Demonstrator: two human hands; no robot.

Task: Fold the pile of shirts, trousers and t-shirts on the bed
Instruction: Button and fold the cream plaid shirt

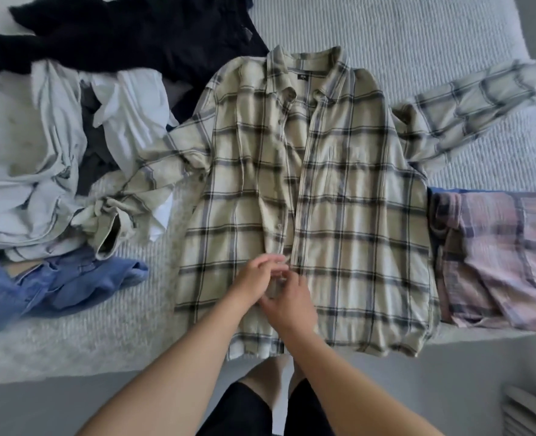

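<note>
Plaid shirt (348,215) lies front-up mid-bed, collar toward far edge, hem at near edge; long axis runs straight away from person. Left hand (255,275) & right hand (287,302) meet at lower placket, fingers apparently pinching it; blur, exact grip unclear.

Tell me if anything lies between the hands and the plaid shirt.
Nothing visible does. Both the left hand and right hand are already on the plaid shirt, at its front opening near the hem.

bare forearms, no sleeves; black knee-length shorts (247,410) (legs apart); bare feet below.
</note>
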